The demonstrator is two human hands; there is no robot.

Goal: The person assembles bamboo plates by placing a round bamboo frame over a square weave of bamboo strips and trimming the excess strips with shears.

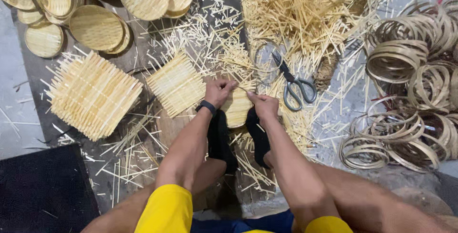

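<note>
Your floor (28, 113) carries, toward its far edge, a heap of bamboo splints (305, 4); at its right edge, coiled bamboo rings (410, 94); at left, a stack of square woven mats (90, 94). Centre: your left hand (218, 91) and right hand (263, 105) both pinch a small woven panel (237, 109), scissors (295, 84) just beside it.

Wore yellow sleeves, dark blue shorts, black socks (220, 137), and a black watch (207, 106) just behind the left hand (218, 91).
</note>
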